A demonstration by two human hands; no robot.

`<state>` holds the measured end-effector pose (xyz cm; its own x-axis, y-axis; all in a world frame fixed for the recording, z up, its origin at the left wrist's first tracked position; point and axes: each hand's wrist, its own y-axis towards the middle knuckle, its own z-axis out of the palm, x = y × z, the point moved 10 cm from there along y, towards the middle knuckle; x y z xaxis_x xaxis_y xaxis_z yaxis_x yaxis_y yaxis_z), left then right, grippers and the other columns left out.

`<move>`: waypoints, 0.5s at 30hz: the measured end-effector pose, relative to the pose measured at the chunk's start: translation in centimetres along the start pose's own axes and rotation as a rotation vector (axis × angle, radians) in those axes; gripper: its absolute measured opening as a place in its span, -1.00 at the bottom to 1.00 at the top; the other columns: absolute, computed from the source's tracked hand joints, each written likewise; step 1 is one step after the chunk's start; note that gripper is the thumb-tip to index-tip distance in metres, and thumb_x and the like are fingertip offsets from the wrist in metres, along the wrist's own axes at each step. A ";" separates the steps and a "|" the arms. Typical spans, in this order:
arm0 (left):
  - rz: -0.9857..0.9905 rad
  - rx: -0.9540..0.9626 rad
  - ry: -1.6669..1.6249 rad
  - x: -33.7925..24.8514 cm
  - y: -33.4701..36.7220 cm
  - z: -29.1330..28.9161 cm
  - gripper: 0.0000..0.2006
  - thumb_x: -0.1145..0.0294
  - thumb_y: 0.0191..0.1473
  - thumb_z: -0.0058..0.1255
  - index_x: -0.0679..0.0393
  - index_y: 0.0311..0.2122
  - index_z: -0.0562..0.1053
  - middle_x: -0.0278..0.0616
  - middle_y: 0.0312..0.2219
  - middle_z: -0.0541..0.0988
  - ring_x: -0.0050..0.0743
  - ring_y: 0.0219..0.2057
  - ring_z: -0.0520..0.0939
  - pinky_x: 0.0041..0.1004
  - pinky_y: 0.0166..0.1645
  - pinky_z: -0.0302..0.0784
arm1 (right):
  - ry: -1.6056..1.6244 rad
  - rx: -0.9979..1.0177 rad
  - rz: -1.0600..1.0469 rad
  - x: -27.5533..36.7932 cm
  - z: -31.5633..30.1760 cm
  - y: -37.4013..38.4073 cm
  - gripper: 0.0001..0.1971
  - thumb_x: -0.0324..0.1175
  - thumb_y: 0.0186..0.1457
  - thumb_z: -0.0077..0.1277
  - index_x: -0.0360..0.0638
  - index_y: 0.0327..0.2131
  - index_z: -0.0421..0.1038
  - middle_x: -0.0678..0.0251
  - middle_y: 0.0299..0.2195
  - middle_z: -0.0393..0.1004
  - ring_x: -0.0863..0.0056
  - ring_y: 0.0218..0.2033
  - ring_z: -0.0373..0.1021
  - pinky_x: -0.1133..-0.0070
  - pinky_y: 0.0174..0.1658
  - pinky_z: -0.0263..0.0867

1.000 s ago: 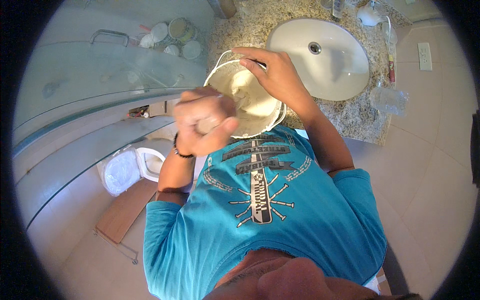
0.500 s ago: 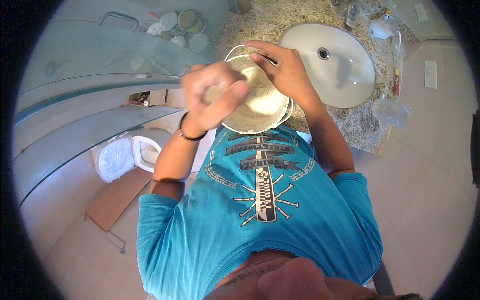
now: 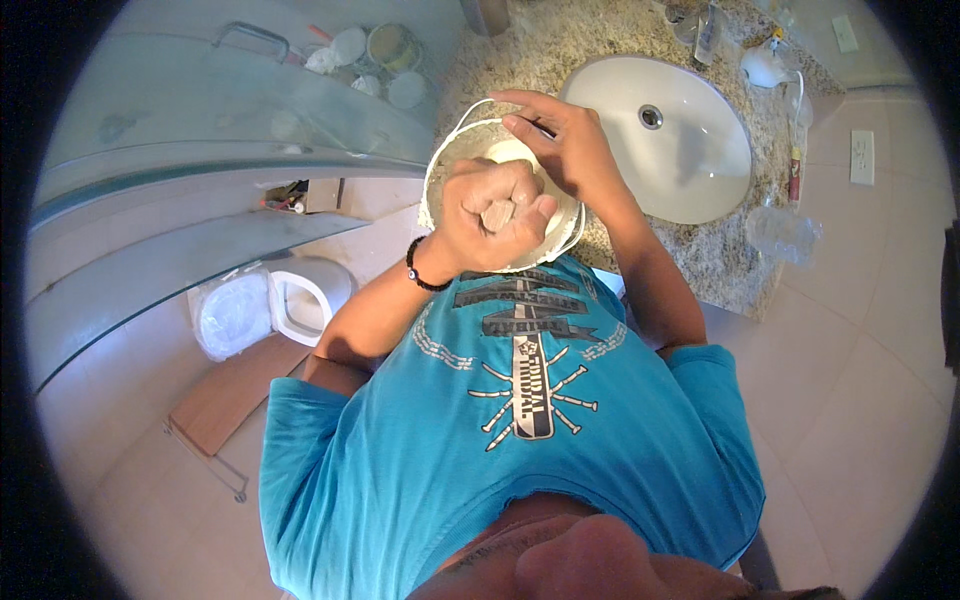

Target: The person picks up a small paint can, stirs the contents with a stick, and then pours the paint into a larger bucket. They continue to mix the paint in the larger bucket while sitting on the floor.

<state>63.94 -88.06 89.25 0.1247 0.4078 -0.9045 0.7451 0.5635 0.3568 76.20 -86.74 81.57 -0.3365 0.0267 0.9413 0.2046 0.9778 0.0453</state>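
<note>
A white bucket (image 3: pixel 447 148) with a wire handle is held against the front of my blue shirt, by the counter edge. Pale cream paste (image 3: pixel 512 151) lies inside it. My left hand (image 3: pixel 485 215), a dark beaded bracelet on its wrist, is in a fist over the bucket's mouth. It is wrapped round a light-coloured stick (image 3: pixel 497 214), whose upper end shows between thumb and fingers; the lower part is hidden under the fist. At the far right of the rim, my right hand (image 3: pixel 575 145) grips the bucket, with fingers by the wire handle.
Beyond the bucket is a granite counter (image 3: pixel 530 60) with a white oval sink (image 3: pixel 690 150). A clear plastic container (image 3: pixel 785 235) lies at the counter's right edge. To the left stand a glass panel (image 3: pixel 200 165), a toilet (image 3: pixel 305 305) and a brown board (image 3: pixel 230 395).
My left fist has moved to the right across the bucket's mouth. The bucket has shifted slightly left, and my right hand remains on its rim.
</note>
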 end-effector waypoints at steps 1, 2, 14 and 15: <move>0.044 -0.060 0.010 -1.0 -0.7 -0.4 -0.68 0.51 0.11 0.19 0.14 -0.58 0.29 -0.31 -0.70 0.41 -0.46 -0.68 0.43 -0.44 -0.54 0.34 | 0.044 0.006 0.013 -0.2 0.0 0.0 -0.68 -0.23 0.26 0.20 0.05 0.08 0.61 0.21 -0.30 0.69 0.61 -0.34 0.50 0.51 -0.19 0.45; 0.066 -0.086 0.035 -1.7 -1.1 -0.9 -0.71 0.53 0.07 0.18 0.14 -0.59 0.30 -0.28 -0.70 0.42 -0.42 -0.69 0.42 -0.43 -0.53 0.34 | 0.079 0.004 0.039 -0.6 -0.1 0.0 -0.68 -0.23 0.26 0.20 0.05 0.07 0.61 0.22 -0.30 0.69 0.63 -0.33 0.49 0.51 -0.19 0.45; 0.256 -0.115 -0.143 -7.7 -1.8 -4.9 -0.66 0.43 0.20 0.06 0.12 -0.60 0.25 -0.26 -0.74 0.37 -0.31 -0.73 0.42 -0.30 -0.56 0.44 | 0.054 -0.022 0.016 -0.6 -0.5 0.3 -0.67 -0.27 0.26 0.20 -0.01 0.09 0.59 0.34 -0.37 0.64 0.66 -0.34 0.45 0.57 -0.18 0.41; 0.248 -0.155 -0.080 -6.8 -1.5 -4.7 -0.63 0.37 0.23 0.07 0.10 -0.59 0.23 -0.30 -0.76 0.35 -0.34 -0.75 0.40 -0.30 -0.56 0.44 | 0.066 -0.015 0.014 -0.5 -0.4 0.3 -0.67 -0.24 0.26 0.20 0.03 0.07 0.60 0.29 -0.37 0.65 0.55 -0.35 0.50 0.52 -0.19 0.43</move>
<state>58.91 -88.25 95.93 0.3462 0.4922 -0.7987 0.5770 0.5596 0.5949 76.81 -86.51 81.21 -0.2726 0.0265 0.9618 0.2230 0.9741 0.0364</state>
